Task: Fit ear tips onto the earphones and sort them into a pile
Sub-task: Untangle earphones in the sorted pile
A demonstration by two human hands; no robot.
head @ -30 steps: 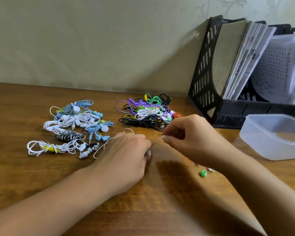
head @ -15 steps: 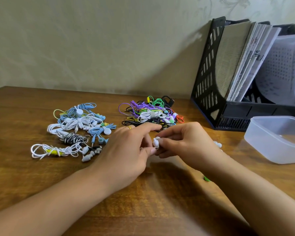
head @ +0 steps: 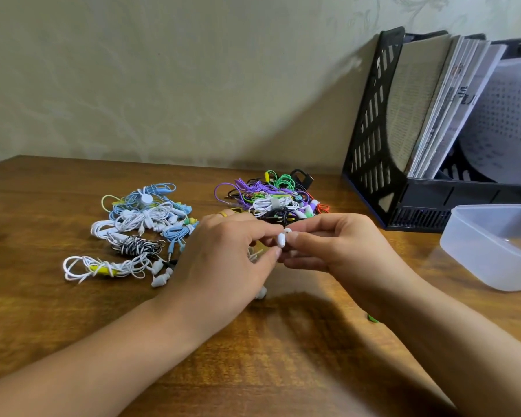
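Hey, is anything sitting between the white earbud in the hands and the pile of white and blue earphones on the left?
Only the left hand itself; the white earbud is pinched just right of it, the white and blue pile beyond.

Two bare forearms reach in from the lower edge, no sleeves showing; the left hand (head: 223, 260) wears a thin gold ring (head: 223, 214) on one finger; the right hand (head: 340, 251) wears nothing.

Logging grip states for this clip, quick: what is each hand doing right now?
Left hand: fingertips pinch the white earbud.
Right hand: thumb and forefinger pinch the same earbud from the other side.
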